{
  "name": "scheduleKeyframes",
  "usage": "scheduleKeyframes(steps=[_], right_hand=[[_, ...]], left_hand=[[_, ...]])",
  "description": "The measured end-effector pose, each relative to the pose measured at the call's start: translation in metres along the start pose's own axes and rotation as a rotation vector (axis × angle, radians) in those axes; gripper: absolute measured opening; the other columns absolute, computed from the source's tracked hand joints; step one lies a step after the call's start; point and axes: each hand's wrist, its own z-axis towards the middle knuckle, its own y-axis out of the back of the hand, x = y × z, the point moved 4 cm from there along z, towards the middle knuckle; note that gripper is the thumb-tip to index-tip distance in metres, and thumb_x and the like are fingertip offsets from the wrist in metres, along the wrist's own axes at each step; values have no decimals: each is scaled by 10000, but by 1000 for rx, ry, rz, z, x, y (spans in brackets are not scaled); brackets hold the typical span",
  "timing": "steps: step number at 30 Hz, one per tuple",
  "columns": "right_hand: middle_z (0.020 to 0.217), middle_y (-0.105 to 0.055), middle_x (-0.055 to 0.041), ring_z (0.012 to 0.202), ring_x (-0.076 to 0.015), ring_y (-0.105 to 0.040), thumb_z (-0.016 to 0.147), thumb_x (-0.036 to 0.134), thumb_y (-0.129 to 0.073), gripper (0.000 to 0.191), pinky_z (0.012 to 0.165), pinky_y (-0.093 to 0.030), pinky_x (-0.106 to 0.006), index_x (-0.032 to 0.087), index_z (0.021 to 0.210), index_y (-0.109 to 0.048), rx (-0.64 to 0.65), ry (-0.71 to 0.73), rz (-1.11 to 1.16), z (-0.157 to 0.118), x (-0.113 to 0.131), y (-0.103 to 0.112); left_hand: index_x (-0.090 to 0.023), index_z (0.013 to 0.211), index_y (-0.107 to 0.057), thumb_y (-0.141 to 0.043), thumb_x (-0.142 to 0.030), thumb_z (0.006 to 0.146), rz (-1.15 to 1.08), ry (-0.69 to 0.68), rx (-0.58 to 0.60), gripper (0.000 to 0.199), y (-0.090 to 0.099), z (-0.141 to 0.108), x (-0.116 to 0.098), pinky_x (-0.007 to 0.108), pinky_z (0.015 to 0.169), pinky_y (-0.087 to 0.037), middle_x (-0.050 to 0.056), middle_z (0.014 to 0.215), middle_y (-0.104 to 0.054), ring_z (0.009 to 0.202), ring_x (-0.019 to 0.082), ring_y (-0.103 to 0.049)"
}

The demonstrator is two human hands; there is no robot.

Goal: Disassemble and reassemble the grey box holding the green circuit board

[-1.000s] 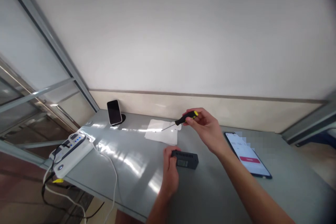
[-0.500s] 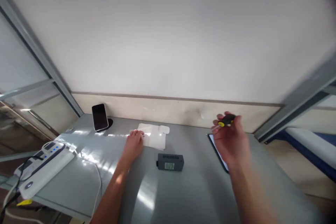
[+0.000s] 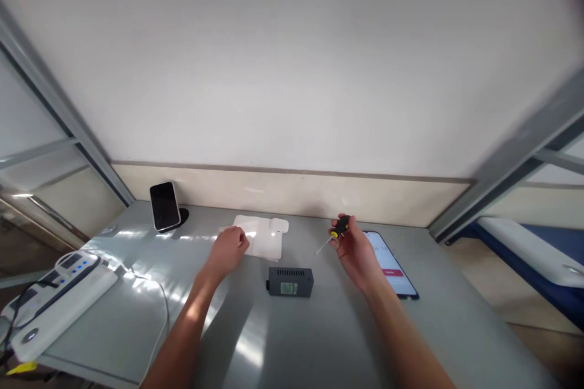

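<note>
My right hand point(image 3: 353, 249) is closed around a small screwdriver point(image 3: 340, 227) with a black and yellow handle. Its thin metal shaft slants down to the left, its tip above the table. My left hand point(image 3: 230, 249) rests at the left edge of a white paper sheet point(image 3: 269, 246), fingers curled together. Whatever they may hold is hidden. Between my hands sits a dark grey box point(image 3: 303, 282) with vent slots, a pale label and a black knob on its left side. A small white case-like object point(image 3: 279, 225) lies on the paper's far right corner.
A phone with a lit screen point(image 3: 387, 258) lies right of my right hand. At the back left a dark-screened device point(image 3: 165, 205) leans on a stand. A white power strip point(image 3: 68, 310) with cables lies on the grey table point(image 3: 328, 346) at left. A wall closes off the back.
My right hand has moved left with the screwdriver, from over the phone towards the grey box, uncovering the phone's screen. My left hand has lifted slightly and curled its fingers more.
</note>
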Motion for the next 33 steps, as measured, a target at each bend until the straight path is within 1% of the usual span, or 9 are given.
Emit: scheduleKeyframes(steps=[2, 6, 8, 10, 12, 15, 19, 26, 33], right_hand=[[872, -706, -10, 716, -136, -649, 723, 572, -923, 461, 540, -570, -219, 229, 964, -730, -19, 98, -37, -1, 8, -1], [875, -686, 2, 706, -138, -636, 839, 606, -817, 411, 541, -542, -232, 259, 1010, -680, -27, 318, -151, -9, 23, -7], [867, -679, 5, 712, -142, -633, 887, 605, -769, 379, 552, -538, -240, 268, 1021, -659, -32, 388, -196, -14, 26, -9], [854, -670, 8, 724, -149, -634, 922, 594, -733, 347, 557, -536, -247, 276, 1029, -644, -32, 436, -231, -18, 28, -12], [845, -658, 9, 733, -156, -633, 944, 593, -707, 332, 557, -532, -251, 283, 1042, -639, -18, 454, -257, -20, 28, -14], [845, -650, 6, 736, -160, -630, 945, 620, -689, 354, 553, -530, -257, 286, 1050, -642, 1, 428, -274, -20, 26, -17], [836, -653, 6, 715, -162, -633, 901, 668, -709, 412, 535, -526, -259, 283, 1033, -646, -27, 365, -272, -17, 19, -16], [937, -676, -2, 802, -157, -664, 903, 656, -719, 404, 616, -583, -264, 286, 1050, -651, -20, 321, -238, -16, 6, -18], [940, -694, -10, 818, -167, -678, 847, 633, -792, 420, 608, -611, -266, 273, 1034, -686, -45, 241, -160, -12, -4, -14]], left_hand=[[-220, 845, -558, -422, -231, 991, -93, -46, 23, 200, 7, -2, -21, 275, 724, -464, 9, 824, -622, 791, 189, -603], [-225, 778, -524, -425, -306, 1009, -498, -229, 102, 264, 19, -4, -77, 253, 622, -386, -35, 732, -528, 668, 148, -491], [-222, 781, -563, -453, -351, 1017, -600, -254, 153, 290, 20, -3, -98, 249, 596, -375, -31, 739, -555, 647, 141, -485], [-220, 820, -636, -503, -347, 998, -672, -271, 154, 256, 17, -1, -108, 244, 607, -395, -9, 800, -629, 698, 149, -537], [-222, 859, -694, -558, -342, 969, -736, -268, 129, 212, 13, 0, -108, 244, 639, -429, 11, 842, -676, 768, 167, -587], [-227, 868, -720, -632, -346, 928, -813, -209, 92, 159, 3, -1, -95, 248, 675, -472, 6, 820, -679, 765, 167, -597], [-235, 826, -721, -701, -353, 899, -767, -203, 37, 140, -6, -3, -80, 251, 697, -493, -3, 814, -671, 751, 164, -591], [-244, 757, -741, -721, -352, 899, -741, -311, -28, 180, -8, -7, -89, 268, 728, -487, 5, 774, -680, 727, 163, -588], [-242, 728, -737, -722, -323, 826, -879, -104, -114, 128, -10, -7, -87, 264, 658, -488, -18, 689, -698, 640, 149, -564]])
